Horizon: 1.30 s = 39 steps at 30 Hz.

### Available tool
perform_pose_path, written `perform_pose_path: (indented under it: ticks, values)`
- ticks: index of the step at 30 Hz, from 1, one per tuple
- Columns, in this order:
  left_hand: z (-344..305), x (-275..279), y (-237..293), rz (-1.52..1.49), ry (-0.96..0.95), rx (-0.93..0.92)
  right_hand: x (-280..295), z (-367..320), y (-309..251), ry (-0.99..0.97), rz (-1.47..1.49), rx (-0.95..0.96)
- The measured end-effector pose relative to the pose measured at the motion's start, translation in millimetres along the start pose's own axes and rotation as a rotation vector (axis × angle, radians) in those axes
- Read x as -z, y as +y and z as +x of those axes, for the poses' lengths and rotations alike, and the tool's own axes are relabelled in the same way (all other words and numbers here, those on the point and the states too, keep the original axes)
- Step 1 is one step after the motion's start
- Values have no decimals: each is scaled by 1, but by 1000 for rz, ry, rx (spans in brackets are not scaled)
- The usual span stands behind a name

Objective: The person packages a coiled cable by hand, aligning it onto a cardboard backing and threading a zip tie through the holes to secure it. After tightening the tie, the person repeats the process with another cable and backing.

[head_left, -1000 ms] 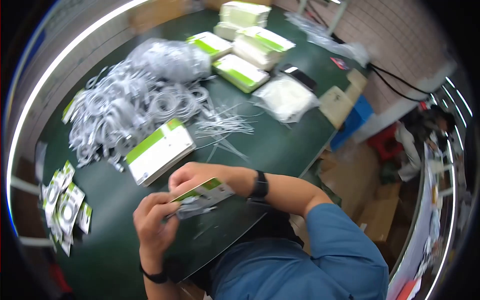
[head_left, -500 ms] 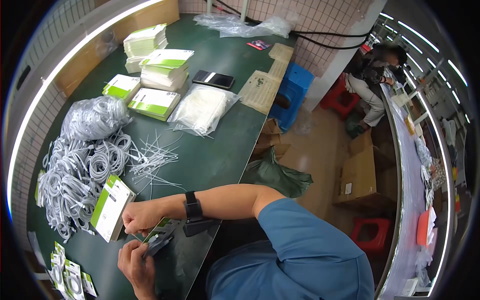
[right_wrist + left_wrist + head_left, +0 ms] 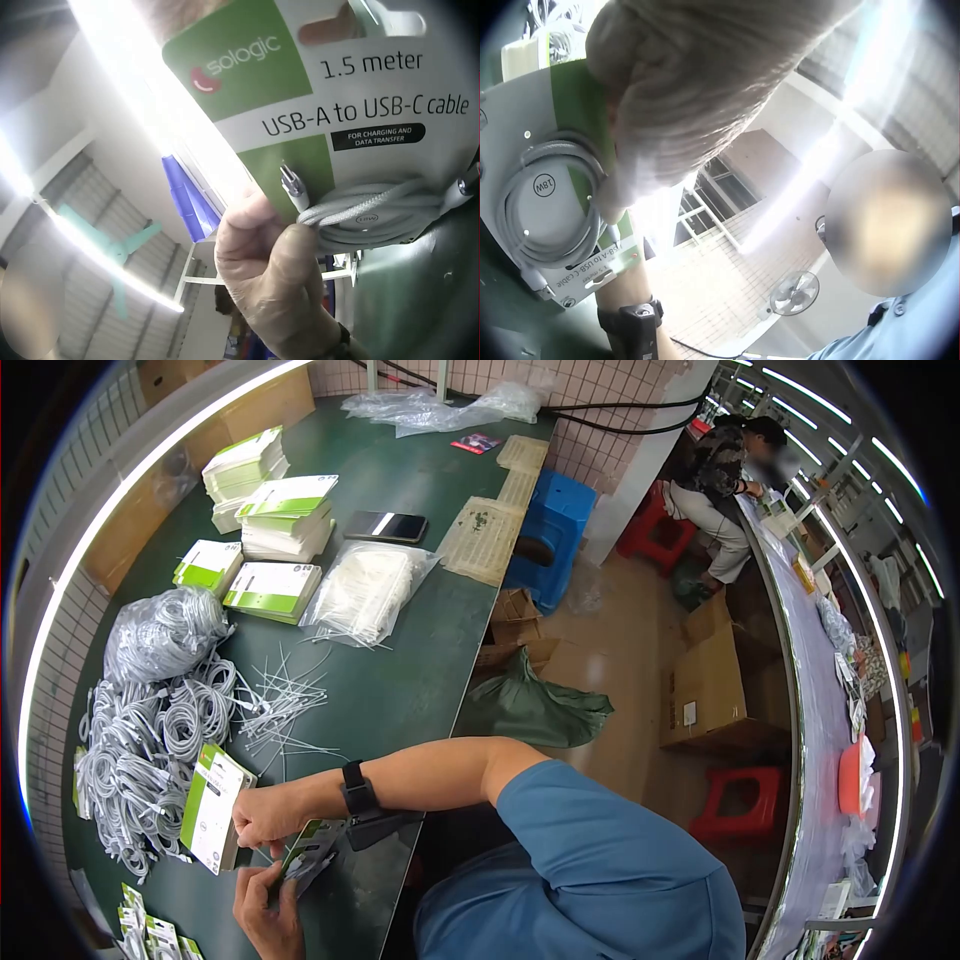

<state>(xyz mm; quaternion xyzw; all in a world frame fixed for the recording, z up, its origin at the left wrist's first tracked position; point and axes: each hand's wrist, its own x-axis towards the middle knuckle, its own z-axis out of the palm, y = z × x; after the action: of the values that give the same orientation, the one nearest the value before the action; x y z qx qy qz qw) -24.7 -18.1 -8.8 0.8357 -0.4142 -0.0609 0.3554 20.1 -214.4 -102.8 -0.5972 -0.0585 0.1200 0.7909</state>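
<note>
My left hand (image 3: 268, 915) pinches a green-and-white packaging card (image 3: 312, 842) near the table's front edge, its thumb over the coil in the right wrist view. A coiled grey cable (image 3: 375, 217) lies against the card, and its USB-C plug (image 3: 291, 180) sticks up beside the thumb. Print on the card reads USB-A to USB-C cable. My right hand (image 3: 268, 815) is curled at the card's far edge, close by a stack of cards (image 3: 215, 810). Its fingertips are mostly hidden behind the card, so I cannot tell what they hold.
Grey coiled cables (image 3: 140, 760) heap at the left, with loose white ties (image 3: 285, 700) beside them. Farther back are a bag of ties (image 3: 365, 590), card stacks (image 3: 285, 525) and a phone (image 3: 385, 527). Carded cables (image 3: 150, 935) lie front left. A person (image 3: 715, 490) sits beyond.
The head view has swung, so the table's contents appear farther left and lower. The left hand keeps hold of the card; the right hand stays close against its far side.
</note>
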Motion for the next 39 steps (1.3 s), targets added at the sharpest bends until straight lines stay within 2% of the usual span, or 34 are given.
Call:
perform_pose_path:
  ticks: [6, 7, 9, 11, 14, 15, 17, 18, 19, 22, 27, 30, 34, 37, 39]
  values:
    - [2, -10, -4, 89, 65, -36, 1, -2, -3, -2, 123, -18]
    - [0, -15, -13, 158, 112, -107, 2, 3, 5, -25, 87, -18]
    - [3, -15, -10, 131, 116, -103, 9, 11, 9, -88, 24, -57]
    - [8, -16, -7, 161, 185, -197, 13, 5, 2, -49, 134, -106]
    - [9, -9, -12, 50, 259, -199, 27, 0, -18, -85, 349, -146]
    - [8, -4, -14, -4, 311, -172, 34, -3, -28, -85, 421, -127]
    - [0, 3, -24, -180, 348, 21, 47, -4, -41, -65, 538, -53]
    - [-1, -2, -35, -311, 453, 54, 56, -5, -44, -21, 552, 85]
    - [-3, -4, -43, -493, 480, 146, 62, -7, -48, 21, 548, 131]
    - [0, -3, -56, -894, 598, 226, 52, -8, -43, 100, 401, 178]
    - [1, -2, -70, -1022, 696, 244, 6, -20, -35, 57, 222, 248]
    - [2, -6, -72, -1057, 703, 244, -6, -29, -37, -8, -244, 207]
    - [2, -12, -72, -1048, 682, 270, -13, -30, -36, -7, -175, 104]
    - [2, -14, -70, -1054, 694, 282, -7, -24, -30, -42, -178, 150]
    - [3, -16, -67, -1074, 709, 296, -2, -22, -27, -67, -1, 80]
